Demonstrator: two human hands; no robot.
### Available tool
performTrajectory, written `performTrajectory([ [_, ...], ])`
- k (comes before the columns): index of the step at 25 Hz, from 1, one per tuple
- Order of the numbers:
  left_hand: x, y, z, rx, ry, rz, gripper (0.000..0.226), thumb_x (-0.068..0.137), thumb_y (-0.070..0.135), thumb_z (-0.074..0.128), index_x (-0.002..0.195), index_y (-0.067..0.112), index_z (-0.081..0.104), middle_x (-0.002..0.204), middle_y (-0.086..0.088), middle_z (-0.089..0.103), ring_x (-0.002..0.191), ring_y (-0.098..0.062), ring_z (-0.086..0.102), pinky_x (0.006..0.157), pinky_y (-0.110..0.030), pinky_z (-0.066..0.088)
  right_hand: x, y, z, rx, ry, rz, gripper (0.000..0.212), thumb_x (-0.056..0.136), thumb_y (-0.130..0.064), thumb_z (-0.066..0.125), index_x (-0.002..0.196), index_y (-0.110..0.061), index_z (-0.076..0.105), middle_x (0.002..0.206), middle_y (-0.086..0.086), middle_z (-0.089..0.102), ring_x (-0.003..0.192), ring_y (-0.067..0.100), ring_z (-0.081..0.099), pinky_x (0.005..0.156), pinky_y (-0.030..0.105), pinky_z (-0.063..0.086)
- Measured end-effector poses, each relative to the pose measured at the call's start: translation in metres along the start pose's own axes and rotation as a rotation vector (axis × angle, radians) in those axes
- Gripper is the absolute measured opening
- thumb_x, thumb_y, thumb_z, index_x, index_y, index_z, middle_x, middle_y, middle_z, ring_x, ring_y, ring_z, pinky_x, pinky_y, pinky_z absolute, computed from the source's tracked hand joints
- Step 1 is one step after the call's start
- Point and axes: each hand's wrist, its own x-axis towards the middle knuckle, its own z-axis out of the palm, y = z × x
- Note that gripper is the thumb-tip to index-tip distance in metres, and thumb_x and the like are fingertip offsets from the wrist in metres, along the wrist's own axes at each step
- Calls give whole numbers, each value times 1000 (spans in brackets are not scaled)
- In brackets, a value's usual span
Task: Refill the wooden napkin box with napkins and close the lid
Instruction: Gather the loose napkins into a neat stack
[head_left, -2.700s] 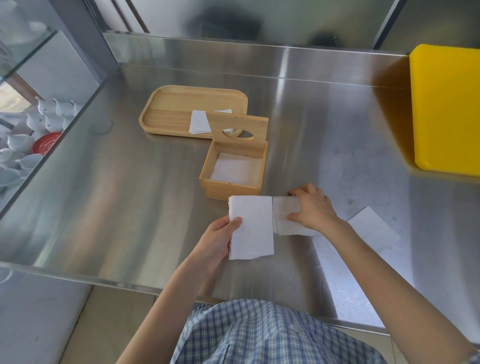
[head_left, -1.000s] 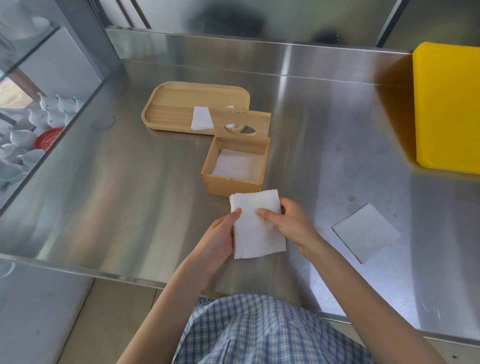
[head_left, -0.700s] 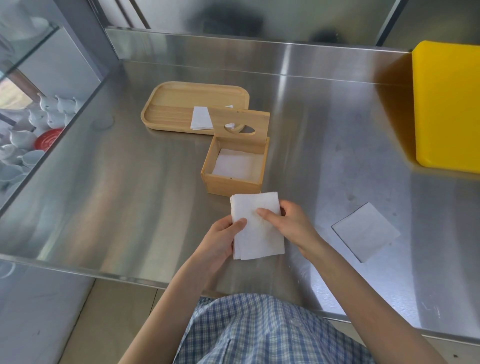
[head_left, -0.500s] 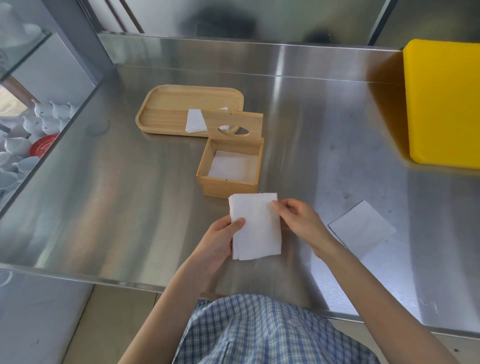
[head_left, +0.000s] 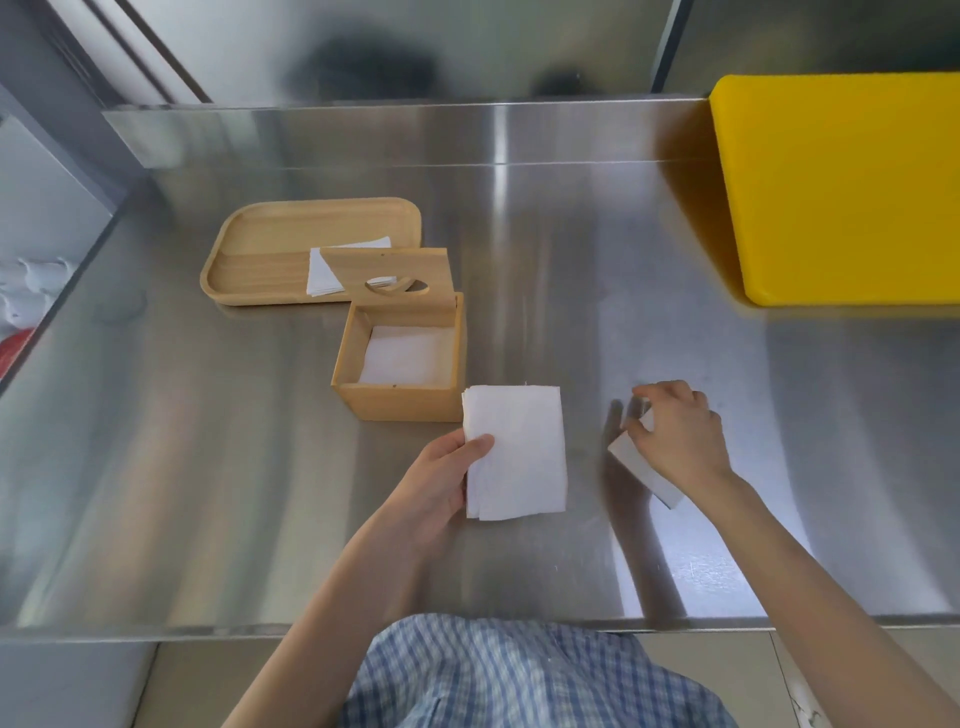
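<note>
The wooden napkin box stands open on the steel counter, with white napkins lying flat inside. Its lid, with an oval slot, is tipped up behind it. Just right of the box, my left hand grips a small stack of white napkins by its left edge. Further right, my right hand pinches a single white napkin lying on the counter, with its near edge lifted; most of it is hidden under the hand.
A wooden tray behind the box holds a few more napkins. A yellow board lies at the back right. White cups sit on a lower shelf at the left. The counter's front edge is close to my body.
My right hand has left the stack and moved right to the loose napkin on the counter, taking hold of it. My left hand still holds the stack.
</note>
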Motion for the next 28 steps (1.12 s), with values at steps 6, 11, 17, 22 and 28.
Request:
performTrajectory([
  [6, 3, 1, 5, 2, -34, -15, 19, 92, 13, 47, 94, 13, 66, 87, 3, 77, 82, -12, 72, 70, -28, 59, 8, 21, 1, -97, -66, 197, 59, 82, -34, 61, 133, -13, 38, 131, 18, 44, 121, 37, 40, 101, 46, 33],
  [11, 1, 0, 6, 1, -14, -22, 18, 92, 13, 48, 97, 12, 65, 86, 3, 77, 81, -12, 72, 66, -26, 59, 15, 25, 1, -93, -102, 228, 63, 78, -45, 64, 126, -10, 43, 125, 19, 47, 117, 37, 43, 94, 46, 38],
  [17, -1, -2, 4, 14, -8, -13, 18, 92, 13, 47, 98, 11, 64, 87, 3, 77, 82, -12, 72, 69, -26, 59, 15, 17, 4, 65, -116, 211, 51, 78, -35, 66, 116, -7, 48, 117, 17, 51, 105, 36, 54, 88, 43, 42],
  [22, -4, -3, -1, 29, 16, -15, 17, 92, 14, 48, 96, 13, 65, 87, 4, 76, 83, -12, 71, 72, -29, 58, 4, 4, 13, 73, 5, 95, 23, 86, -18, 54, 106, -8, 55, 107, 15, 60, 95, 34, 57, 76, 40, 46],
  [28, -11, -2, -7, -7, 60, -3, 18, 92, 13, 48, 101, 10, 63, 99, -3, 71, 91, -19, 67, 85, -37, 53, -3, -18, 6, 185, -3, -17, 17, 84, -14, 52, 96, -4, 57, 95, 15, 62, 82, 31, 54, 63, 33, 40],
])
